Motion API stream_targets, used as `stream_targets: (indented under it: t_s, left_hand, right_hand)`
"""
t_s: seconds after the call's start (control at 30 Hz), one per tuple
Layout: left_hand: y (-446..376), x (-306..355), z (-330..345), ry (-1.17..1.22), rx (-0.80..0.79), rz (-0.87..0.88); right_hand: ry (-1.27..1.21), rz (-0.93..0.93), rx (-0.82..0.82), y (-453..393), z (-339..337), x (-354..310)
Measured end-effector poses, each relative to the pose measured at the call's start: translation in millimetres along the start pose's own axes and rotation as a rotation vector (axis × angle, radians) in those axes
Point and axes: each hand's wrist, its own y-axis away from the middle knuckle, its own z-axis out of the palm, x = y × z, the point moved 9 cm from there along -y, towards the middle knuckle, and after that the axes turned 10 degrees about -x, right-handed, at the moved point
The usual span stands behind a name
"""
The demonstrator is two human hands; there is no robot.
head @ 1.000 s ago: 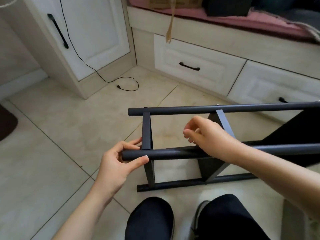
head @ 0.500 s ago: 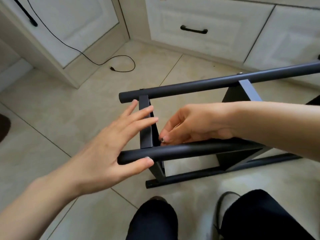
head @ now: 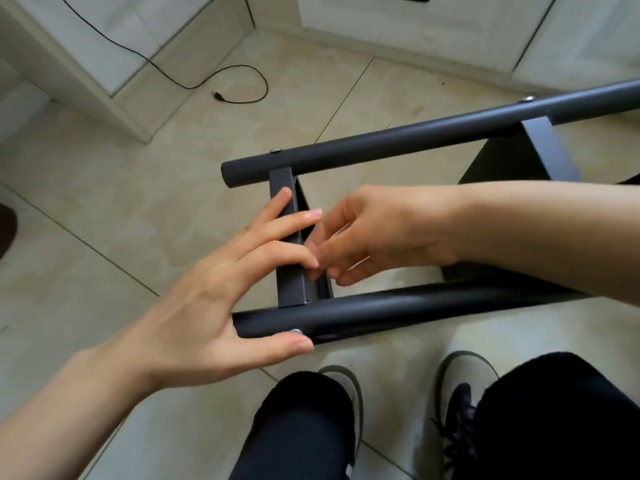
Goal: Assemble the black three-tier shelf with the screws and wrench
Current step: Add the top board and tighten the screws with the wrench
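The black shelf frame lies on its side on the tiled floor, with a near tube (head: 415,306) and a far tube (head: 415,133) joined by a flat crossbar (head: 289,285). My left hand (head: 207,299) rests its straight fingers on the crossbar, and its thumb presses the near tube beside a silver screw head (head: 295,330). My right hand (head: 388,230) reaches in from the right. Its fingertips are pinched together against the crossbar's inner side. What they pinch is blurred and partly hidden by my left fingers. No wrench is in view.
A second shelf panel (head: 540,150) joins the tubes further right. A black cable (head: 242,81) lies on the floor by the white cabinets (head: 86,46). White drawers (head: 450,26) line the back. My knees and shoes (head: 460,400) sit just below the near tube.
The view has dropped closer to the frame. My left hand let go of the near tube and spread over the crossbar. My right hand brought a small silver fastener down to the crossbar's inner side.
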Motion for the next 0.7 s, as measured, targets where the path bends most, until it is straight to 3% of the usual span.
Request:
stream_targets:
  t_s: [0.2, 0.7]
  left_hand:
    - [0, -2, 4, 0.051, 0.022, 0.016]
    - [2, -4, 9, 0.076, 0.037, 0.043]
  right_hand:
    - [-0.152, 0.103, -0.290, -11, 30, 16]
    - [-0.199, 0.138, -0.413, -14, 40, 24]
